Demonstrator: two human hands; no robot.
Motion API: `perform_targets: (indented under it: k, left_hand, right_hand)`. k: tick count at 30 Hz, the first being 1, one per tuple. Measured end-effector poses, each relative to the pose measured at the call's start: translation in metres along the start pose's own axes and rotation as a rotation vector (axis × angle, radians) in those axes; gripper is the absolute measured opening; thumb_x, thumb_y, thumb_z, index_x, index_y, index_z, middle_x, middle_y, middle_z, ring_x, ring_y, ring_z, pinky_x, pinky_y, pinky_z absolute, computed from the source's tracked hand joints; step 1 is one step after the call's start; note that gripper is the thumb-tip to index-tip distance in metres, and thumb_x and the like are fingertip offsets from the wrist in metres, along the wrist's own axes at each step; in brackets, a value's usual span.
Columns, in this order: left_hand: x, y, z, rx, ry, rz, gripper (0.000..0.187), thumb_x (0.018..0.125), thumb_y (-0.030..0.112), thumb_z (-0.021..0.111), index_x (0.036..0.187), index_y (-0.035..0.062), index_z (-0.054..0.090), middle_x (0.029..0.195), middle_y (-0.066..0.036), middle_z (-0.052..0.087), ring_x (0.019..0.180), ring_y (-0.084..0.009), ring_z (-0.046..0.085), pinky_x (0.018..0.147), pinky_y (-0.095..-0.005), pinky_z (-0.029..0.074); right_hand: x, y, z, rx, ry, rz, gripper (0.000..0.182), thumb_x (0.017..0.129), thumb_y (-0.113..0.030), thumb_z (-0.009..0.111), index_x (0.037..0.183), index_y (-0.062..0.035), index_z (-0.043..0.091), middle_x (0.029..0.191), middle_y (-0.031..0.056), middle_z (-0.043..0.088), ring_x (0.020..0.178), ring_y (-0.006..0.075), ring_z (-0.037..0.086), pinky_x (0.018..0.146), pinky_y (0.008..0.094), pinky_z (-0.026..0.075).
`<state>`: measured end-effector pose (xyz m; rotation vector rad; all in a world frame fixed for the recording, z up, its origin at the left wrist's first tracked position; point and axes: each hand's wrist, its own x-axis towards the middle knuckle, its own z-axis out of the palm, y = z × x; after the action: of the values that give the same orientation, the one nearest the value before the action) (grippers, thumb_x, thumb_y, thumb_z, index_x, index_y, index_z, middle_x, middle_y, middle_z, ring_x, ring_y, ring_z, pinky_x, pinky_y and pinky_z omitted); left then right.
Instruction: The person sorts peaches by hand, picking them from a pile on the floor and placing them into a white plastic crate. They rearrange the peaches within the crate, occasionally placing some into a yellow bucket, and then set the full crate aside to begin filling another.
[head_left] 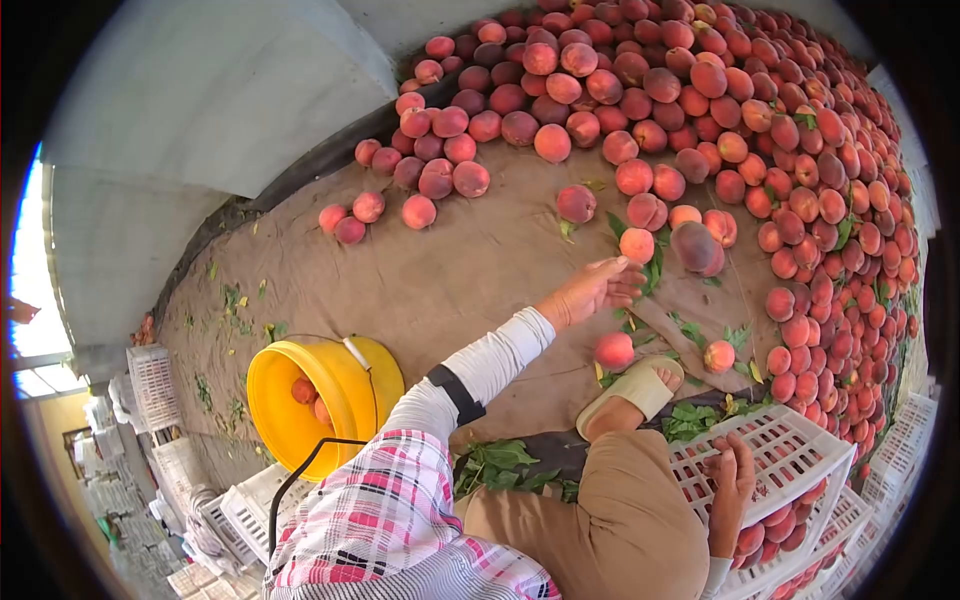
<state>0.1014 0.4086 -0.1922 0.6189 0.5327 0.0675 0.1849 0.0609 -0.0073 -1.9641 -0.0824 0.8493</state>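
My left hand (592, 291) reaches out over the brown cloth (450, 260), its fingertips at a light red peach (637, 245). The fingers are spread a little and nothing is gripped in them. A dark peach (693, 246) lies just to the right of that one, among several others. My right hand (733, 480) is over a white plastic crate (780, 455), fingers bent and apart, with no fruit in it. More peaches (775, 530) show through the crate's side. A yellow bucket (385, 385), tipped toward the left, has a few peaches (304, 391) inside.
A large pile of peaches (800, 180) runs along the back and right side. Loose peaches (614, 350) and green leaves (690, 421) lie near my sandal (640, 391). White crates (153, 388) stand at the left, beside a grey wall (200, 90).
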Motion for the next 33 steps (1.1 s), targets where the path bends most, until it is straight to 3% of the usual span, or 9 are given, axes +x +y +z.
perform_targets:
  k: [3,5,8,9,11,18,24,28,33]
  left_hand:
    - [-0.010,0.030,-0.061,0.837,0.641,0.412,0.049,0.089,0.029,0.065,0.129,0.0046,0.053,0.121,-0.014,0.061,0.103,-0.0294,0.062,0.089,-0.0388,0.050]
    - [-0.025,0.068,-0.113,1.295,1.105,0.809,0.050,0.077,0.012,0.068,0.123,0.0004,0.051,0.127,-0.023,0.051,0.122,-0.0368,0.046,0.105,-0.0451,0.035]
    - [-0.049,0.122,-0.172,1.613,1.488,0.651,0.067,0.070,0.017,0.076,0.127,0.0034,0.046,0.121,-0.022,0.053,0.116,-0.0365,0.051,0.099,-0.0478,0.039]
    - [-0.054,0.136,-0.189,1.612,1.489,0.646,0.067,0.070,0.017,0.076,0.127,0.0034,0.046,0.121,-0.022,0.053,0.116,-0.0365,0.051,0.099,-0.0478,0.039]
    - [-0.053,0.153,-0.215,1.809,1.387,0.270,0.070,0.068,0.025,0.079,0.127,0.0048,0.046,0.117,-0.019,0.055,0.109,-0.0362,0.056,0.097,-0.0475,0.041]
    - [-0.051,0.177,-0.206,1.698,1.323,0.203,0.076,0.070,0.041,0.079,0.129,0.0058,0.046,0.115,-0.021,0.059,0.108,-0.0393,0.059,0.091,-0.0467,0.048]
    - [-0.040,0.169,-0.189,1.369,1.129,0.096,0.080,0.074,0.055,0.072,0.121,-0.0063,0.051,0.111,-0.029,0.063,0.106,-0.0385,0.062,0.092,-0.0439,0.048]
    - [-0.008,0.140,-0.179,0.769,0.969,0.330,0.076,0.078,0.044,0.073,0.125,-0.0091,0.048,0.115,-0.028,0.062,0.107,-0.0415,0.061,0.093,-0.0440,0.048]
    - [0.025,0.124,-0.163,1.610,1.305,0.761,0.075,0.072,0.032,0.078,0.131,0.0001,0.045,0.114,-0.021,0.060,0.118,-0.0346,0.052,0.099,-0.0472,0.041]
  right_hand:
    - [0.004,0.001,0.002,-0.053,-0.028,-0.009,0.033,0.099,-0.019,0.051,0.126,0.0013,0.052,0.111,0.0090,0.062,0.082,0.0122,0.057,0.074,0.0259,0.049]
    - [0.004,0.003,0.005,-0.066,-0.023,-0.005,0.032,0.099,-0.018,0.051,0.126,0.0008,0.053,0.111,0.0082,0.062,0.082,0.0116,0.057,0.074,0.0253,0.049]
    - [0.002,0.010,0.007,-0.074,-0.013,0.025,0.030,0.099,-0.016,0.051,0.124,0.0003,0.054,0.109,0.0074,0.063,0.081,0.0111,0.057,0.073,0.0250,0.048]
    - [0.001,0.012,0.008,-0.068,-0.024,0.047,0.030,0.099,-0.016,0.051,0.124,0.0004,0.054,0.109,0.0074,0.063,0.081,0.0108,0.057,0.073,0.0250,0.048]
    - [0.002,0.016,0.012,-0.065,-0.032,0.068,0.029,0.099,-0.015,0.052,0.123,0.0004,0.055,0.108,0.0075,0.063,0.080,0.0104,0.056,0.072,0.0249,0.048]
    - [0.006,0.019,0.021,-0.146,-0.058,0.063,0.031,0.098,-0.013,0.053,0.123,0.0041,0.054,0.108,0.0109,0.064,0.086,0.0132,0.059,0.078,0.0268,0.050]
    - [0.010,0.029,0.022,-0.183,-0.094,0.053,0.030,0.097,-0.011,0.054,0.123,0.0046,0.054,0.107,0.0115,0.064,0.092,0.0150,0.060,0.082,0.0279,0.050]
    - [0.008,0.029,0.020,-0.247,-0.105,0.002,0.029,0.095,-0.008,0.055,0.121,0.0041,0.055,0.106,0.0118,0.064,0.094,0.0163,0.060,0.084,0.0287,0.049]
    - [0.003,0.028,0.017,-0.345,-0.091,-0.028,0.030,0.093,-0.007,0.057,0.120,0.0046,0.055,0.104,0.0131,0.065,0.090,0.0174,0.062,0.082,0.0295,0.050]
